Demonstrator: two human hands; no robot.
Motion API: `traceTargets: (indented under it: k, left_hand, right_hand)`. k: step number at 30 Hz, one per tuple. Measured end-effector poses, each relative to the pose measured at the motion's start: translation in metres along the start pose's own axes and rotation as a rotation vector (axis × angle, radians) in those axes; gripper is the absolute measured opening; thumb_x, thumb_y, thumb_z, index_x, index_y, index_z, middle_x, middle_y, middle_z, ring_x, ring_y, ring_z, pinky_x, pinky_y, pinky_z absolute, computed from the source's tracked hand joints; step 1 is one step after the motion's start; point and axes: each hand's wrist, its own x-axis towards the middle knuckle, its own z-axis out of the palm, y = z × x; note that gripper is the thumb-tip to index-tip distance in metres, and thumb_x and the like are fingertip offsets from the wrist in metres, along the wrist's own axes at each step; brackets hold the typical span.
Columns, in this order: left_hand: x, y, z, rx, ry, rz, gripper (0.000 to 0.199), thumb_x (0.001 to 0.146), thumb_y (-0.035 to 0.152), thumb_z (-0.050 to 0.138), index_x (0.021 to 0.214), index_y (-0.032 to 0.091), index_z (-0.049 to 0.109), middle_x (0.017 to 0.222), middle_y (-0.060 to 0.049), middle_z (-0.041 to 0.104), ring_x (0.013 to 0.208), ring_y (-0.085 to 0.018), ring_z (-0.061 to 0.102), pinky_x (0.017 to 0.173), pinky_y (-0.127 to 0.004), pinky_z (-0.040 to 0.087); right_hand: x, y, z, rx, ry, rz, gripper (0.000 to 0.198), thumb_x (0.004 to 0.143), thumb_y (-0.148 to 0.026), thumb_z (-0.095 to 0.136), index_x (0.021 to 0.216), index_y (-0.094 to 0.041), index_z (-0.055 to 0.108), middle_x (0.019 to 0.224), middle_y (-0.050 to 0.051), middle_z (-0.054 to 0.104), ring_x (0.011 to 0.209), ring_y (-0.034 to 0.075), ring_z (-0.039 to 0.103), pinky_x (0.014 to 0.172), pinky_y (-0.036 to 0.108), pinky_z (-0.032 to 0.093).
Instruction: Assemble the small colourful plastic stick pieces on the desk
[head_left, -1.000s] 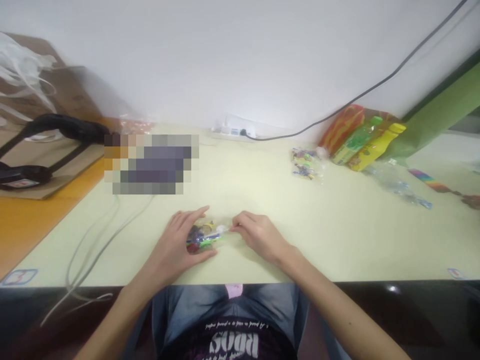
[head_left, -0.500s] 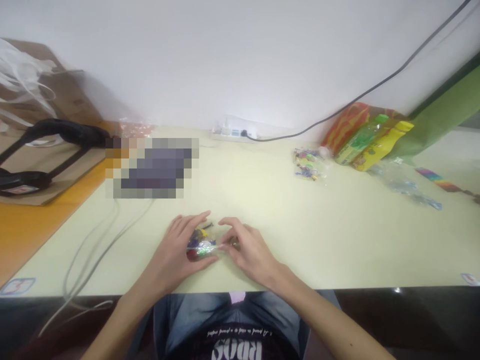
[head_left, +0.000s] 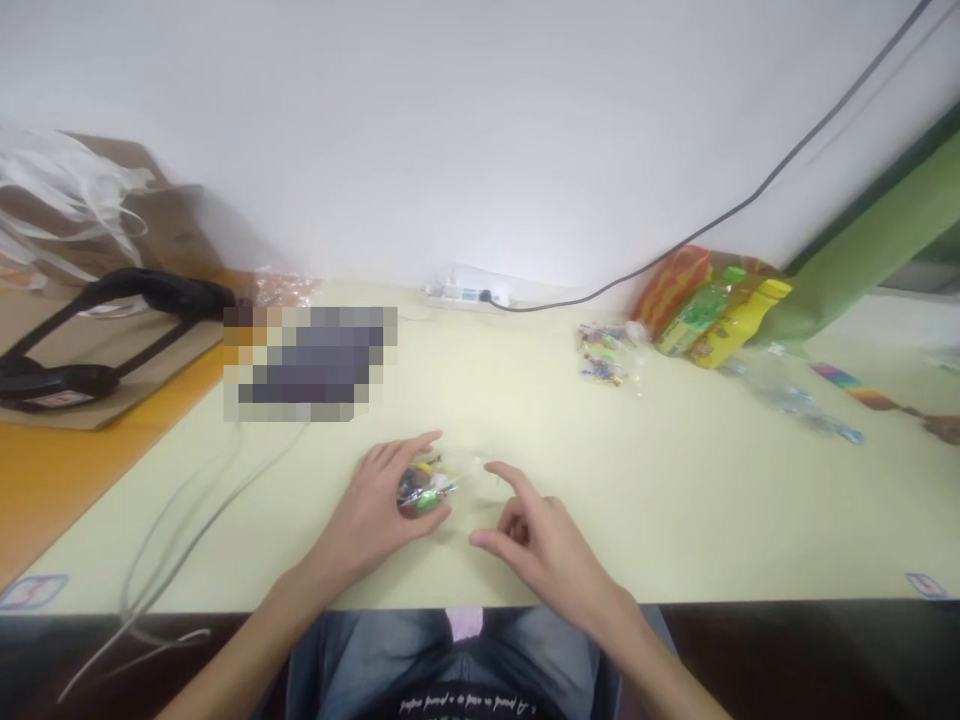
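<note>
A small clear plastic bag (head_left: 431, 488) of colourful little pieces lies on the table near its front edge; I cannot make out what the pieces are. My left hand (head_left: 382, 505) curls around the bag from the left, thumb on the near side and fingers on the far side. To the right of the bag, my right hand (head_left: 544, 545) is apart from it, thumb and index finger spread. Its other fingers are curled in, and nothing shows between the thumb and index finger.
A second bag of colourful pieces (head_left: 606, 355) lies farther back, near a green bottle (head_left: 705, 310) and a yellow bottle (head_left: 739, 322). A blurred-out dark device (head_left: 315, 362), white cables (head_left: 191, 535) and a black frame (head_left: 142, 290) are on the left. A power strip (head_left: 465, 290) sits against the wall.
My right hand has let go of the bag's right end and drawn away to the right, its fingers spreading. The left hand stays around the bag. The whole view has shifted slightly.
</note>
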Motion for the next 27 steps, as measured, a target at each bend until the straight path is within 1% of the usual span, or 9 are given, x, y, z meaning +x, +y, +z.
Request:
traceTargets:
  k: [2,5,10,13,15,17,21,23,27]
  left_hand:
    - [0.005,0.007,0.008,0.023,0.027,-0.002,0.070,0.082,0.030,0.080,0.147,0.033,0.052,0.132,-0.004,0.066,0.122,-0.030,0.058,0.108,-0.047,0.045]
    - [0.002,0.015,0.016,0.037,0.068,-0.023,0.069,0.082,0.037,0.081,0.145,0.031,0.053,0.132,-0.006,0.065,0.121,-0.032,0.056,0.108,-0.052,0.042]
    - [0.004,0.014,0.011,-0.226,0.052,-0.145,0.080,0.083,0.048,0.080,0.153,0.035,0.044,0.136,-0.009,0.059,0.119,-0.030,0.055,0.107,-0.052,0.047]
    - [0.031,0.010,0.004,-0.479,0.081,-0.159,0.071,0.092,0.054,0.069,0.154,0.030,0.044,0.139,-0.011,0.059,0.117,-0.026,0.060,0.107,-0.048,0.050]
    - [0.057,0.011,0.001,-0.642,0.010,-0.117,0.070,0.089,0.055,0.073,0.149,0.027,0.052,0.138,-0.012,0.063,0.124,-0.028,0.061,0.108,-0.045,0.051]
    - [0.081,0.014,0.002,-0.802,-0.123,-0.115,0.058,0.089,0.056,0.074,0.134,0.022,0.067,0.123,-0.012,0.073,0.116,-0.029,0.068,0.103,-0.043,0.055]
    - [0.118,0.017,0.009,-0.889,-0.071,-0.149,0.042,0.083,0.056,0.081,0.097,0.017,0.081,0.098,-0.009,0.080,0.093,-0.027,0.073,0.094,-0.041,0.058]
    - [0.132,0.015,0.015,-0.895,-0.074,-0.132,0.044,0.084,0.058,0.080,0.097,0.016,0.082,0.095,-0.010,0.080,0.092,-0.026,0.073,0.093,-0.040,0.058]
    - [0.145,0.007,0.026,-0.952,0.006,-0.217,0.052,0.085,0.062,0.078,0.109,0.016,0.080,0.098,-0.010,0.079,0.094,-0.026,0.073,0.087,-0.038,0.059]
  right_hand:
    - [0.008,0.000,0.000,-0.048,0.014,-0.028,0.040,0.100,-0.039,0.067,0.135,-0.024,0.059,0.078,-0.003,0.069,0.065,0.015,0.060,0.065,0.027,0.044]
    - [0.027,-0.003,-0.012,-0.154,-0.004,-0.154,0.010,0.103,-0.024,0.060,0.102,-0.021,0.069,0.079,0.000,0.070,0.070,0.016,0.062,0.069,0.028,0.045]
    - [0.049,-0.036,-0.057,-0.390,-0.042,-0.467,0.023,0.103,-0.011,0.051,0.094,-0.020,0.071,0.093,0.005,0.072,0.084,0.019,0.066,0.078,0.030,0.049]
    - [0.056,-0.064,-0.078,-0.530,-0.056,-0.625,0.033,0.098,-0.001,0.046,0.093,-0.020,0.073,0.102,0.008,0.074,0.096,0.022,0.069,0.085,0.033,0.052]
    - [0.059,-0.076,-0.085,-0.590,-0.037,-0.678,0.035,0.097,0.000,0.046,0.093,-0.020,0.074,0.104,0.009,0.075,0.100,0.023,0.070,0.087,0.035,0.053]
    - [0.062,-0.079,-0.090,-0.619,-0.001,-0.678,0.029,0.101,-0.007,0.050,0.094,-0.020,0.074,0.104,0.010,0.075,0.098,0.024,0.070,0.086,0.036,0.053]
    - [0.069,-0.065,-0.106,-0.574,0.077,-0.576,0.015,0.102,-0.023,0.061,0.097,-0.021,0.074,0.097,0.007,0.075,0.088,0.022,0.069,0.083,0.036,0.052]
    - [0.078,-0.052,-0.117,-0.486,0.094,-0.480,0.012,0.099,-0.029,0.066,0.093,-0.021,0.073,0.090,0.005,0.074,0.082,0.020,0.067,0.079,0.034,0.051]
    - [0.106,-0.020,-0.127,-0.185,0.058,-0.287,0.027,0.091,-0.043,0.074,0.082,-0.020,0.063,0.082,0.002,0.068,0.077,0.018,0.063,0.071,0.031,0.050]
